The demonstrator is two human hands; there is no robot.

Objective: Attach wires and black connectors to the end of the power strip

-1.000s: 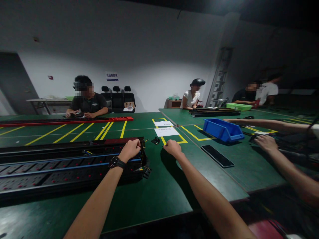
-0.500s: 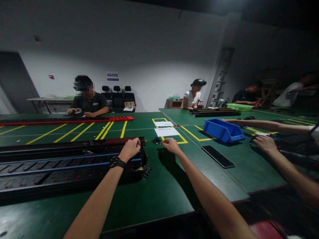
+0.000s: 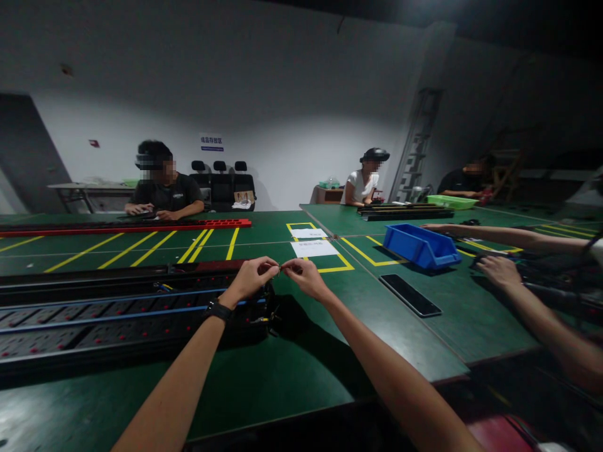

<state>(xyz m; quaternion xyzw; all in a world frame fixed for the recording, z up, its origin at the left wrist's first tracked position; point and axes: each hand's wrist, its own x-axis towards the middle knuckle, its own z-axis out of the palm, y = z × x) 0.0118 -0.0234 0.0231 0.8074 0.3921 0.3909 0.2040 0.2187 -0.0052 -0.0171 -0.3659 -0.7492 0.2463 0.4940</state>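
My left hand (image 3: 254,277) and my right hand (image 3: 305,276) meet fingertip to fingertip just above the right end of the long black strips. Both are closed in a pinch around something tiny, perhaps a wire end, too small to make out. The black strips (image 3: 127,328), with rows of dark modules, red dots and blue lengthwise lines, lie flat on the left of the table. Below my left hand, thin wire ends (image 3: 269,321) stick out from their right end. A dark watch (image 3: 219,309) sits on my left wrist.
A blue bin (image 3: 419,246) and a phone (image 3: 409,295) lie to the right, near a co-worker's hand (image 3: 500,270). White papers (image 3: 315,248) lie ahead on the green table (image 3: 330,370). Across it are a red strip (image 3: 226,223), black bars (image 3: 405,213) and seated people.
My right hand has moved left and up to meet my left hand, which has shifted slightly right. The small black parts by the strips' right end no longer show.
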